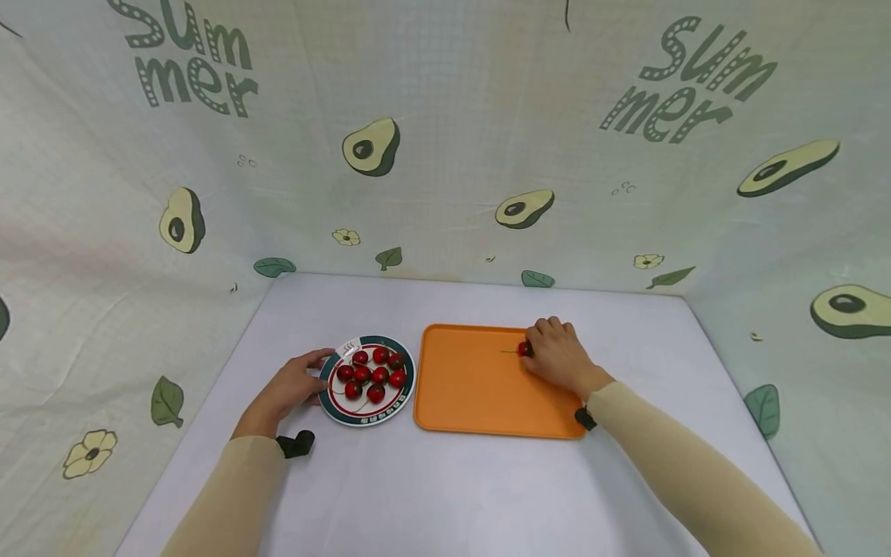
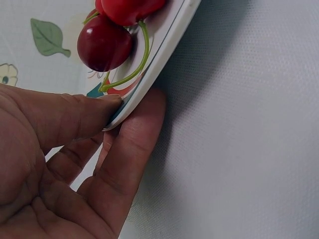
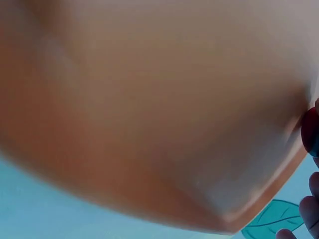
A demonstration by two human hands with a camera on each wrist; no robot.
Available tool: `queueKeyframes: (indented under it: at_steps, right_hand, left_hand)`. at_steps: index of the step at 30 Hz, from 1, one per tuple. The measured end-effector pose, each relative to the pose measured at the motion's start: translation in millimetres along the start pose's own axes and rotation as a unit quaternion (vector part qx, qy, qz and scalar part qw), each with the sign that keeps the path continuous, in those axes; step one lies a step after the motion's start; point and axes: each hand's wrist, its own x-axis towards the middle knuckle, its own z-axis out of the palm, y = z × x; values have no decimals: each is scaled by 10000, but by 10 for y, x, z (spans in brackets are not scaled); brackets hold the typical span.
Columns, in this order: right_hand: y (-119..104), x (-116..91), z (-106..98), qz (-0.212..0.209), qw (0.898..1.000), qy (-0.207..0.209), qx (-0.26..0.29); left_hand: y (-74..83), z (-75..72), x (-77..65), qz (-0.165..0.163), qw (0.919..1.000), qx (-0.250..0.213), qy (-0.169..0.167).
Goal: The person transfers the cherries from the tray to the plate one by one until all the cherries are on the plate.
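At its left edge, a round plate (image 1: 407,383) with a dark green rim is pinched by my left hand (image 1: 289,384). In the left wrist view the thumb lies on top of the rim and fingers sit beneath it. Several dark red cherries (image 2: 104,44) with green stems are grouped on the plate. My right hand (image 1: 559,354) holds a single cherry (image 1: 524,349) over the upper right part of an orange tray (image 1: 473,387), its stem pointing left. In the right wrist view that cherry (image 3: 310,132) shows only partly, at the right edge beside the fingertips (image 3: 310,211).
The tray lies just right of the plate on a white table (image 1: 431,495). Behind and beside the table hangs pale cloth (image 1: 445,139) printed with avocados, leaves and lettering. A black strap piece (image 1: 298,444) sits at the left wrist, and another (image 1: 585,418) at the right.
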Motion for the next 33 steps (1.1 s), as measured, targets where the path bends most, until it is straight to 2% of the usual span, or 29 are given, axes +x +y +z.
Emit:
queueKeyframes:
  at_steps: [5,21,33]
  right_hand:
    - [-18,2,-1,54,10000,-25,1]
    - [-165,9,-52,25,9993,365,2]
    - [-500,138,-88,-522,9961,703,-135]
  left_hand:
    - [-10,-4,17,-14,10000,-31,-19]
    - [-34,5,65,-66,10000,34,-28]
    - [3,-5,31,-97,9999,18,-33]
